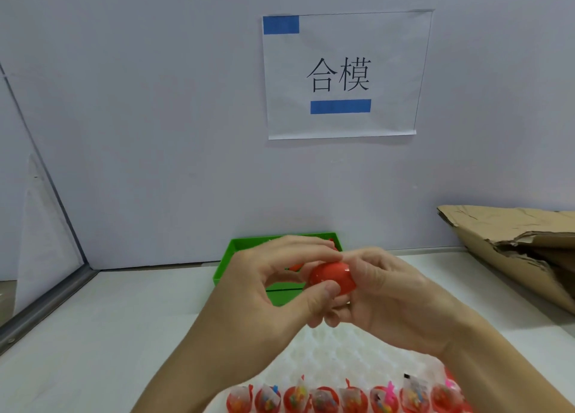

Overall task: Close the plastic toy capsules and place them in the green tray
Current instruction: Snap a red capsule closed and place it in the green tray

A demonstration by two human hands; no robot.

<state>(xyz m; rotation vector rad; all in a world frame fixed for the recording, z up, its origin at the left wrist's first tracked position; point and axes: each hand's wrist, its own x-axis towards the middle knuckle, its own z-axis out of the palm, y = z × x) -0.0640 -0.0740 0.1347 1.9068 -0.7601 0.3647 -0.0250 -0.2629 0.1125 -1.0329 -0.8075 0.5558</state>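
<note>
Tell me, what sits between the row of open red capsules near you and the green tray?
In the head view, a white dimpled holder sheet lies there, and above it both hands grip a red capsule.

Bright, even, diffuse light, cool bluish cast on wall (155,116). Shadows faint and soft. Small glare spots on red capsule (331,277). Wide-angle distortion: frame rail (46,176) at left leans and bows. Sign (342,74) sharp, characters legible. Overall slightly soft, compression smear. Bottom edge blurred; open capsules (342,398) there lack detail.
</note>
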